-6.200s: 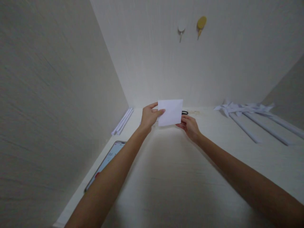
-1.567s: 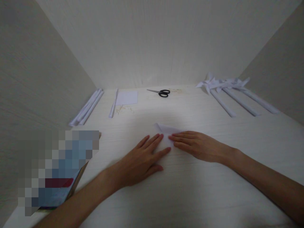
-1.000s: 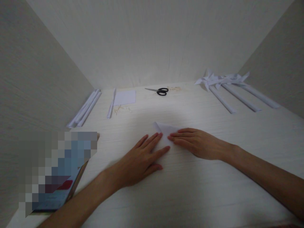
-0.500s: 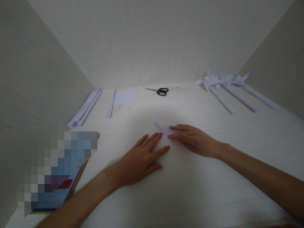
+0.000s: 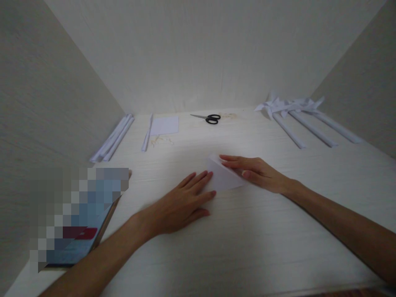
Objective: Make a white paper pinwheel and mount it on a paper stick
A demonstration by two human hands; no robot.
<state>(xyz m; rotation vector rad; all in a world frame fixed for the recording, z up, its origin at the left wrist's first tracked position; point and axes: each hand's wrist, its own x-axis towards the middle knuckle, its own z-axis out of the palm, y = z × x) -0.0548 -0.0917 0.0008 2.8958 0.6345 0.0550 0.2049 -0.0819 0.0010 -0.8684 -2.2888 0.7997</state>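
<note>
A small white sheet of paper [image 5: 224,178] lies on the table between my hands, with a diagonal crease or folded edge across its upper right side. My left hand [image 5: 182,202] rests flat with its fingers spread, the fingertips touching the paper's left edge. At the upper right of the sheet is my right hand [image 5: 258,173]. Its fingers reach along the folded edge and its thumb is near the right corner, so the paper's edge sits at those fingers. Part of the paper is hidden behind the right hand.
Black-handled scissors [image 5: 212,119] lie at the back, near a white paper square [image 5: 165,126], a thin paper roll [image 5: 147,134] and tan strands [image 5: 162,141]. Paper tubes [image 5: 113,140] lie left; paper pinwheels [image 5: 289,106] on sticks lie right. A partly blurred tablet [image 5: 72,253] is front left.
My right hand has moved slightly up and right at the paper, and more of the sheet's surface now shows. The left hand has stayed almost in place.
</note>
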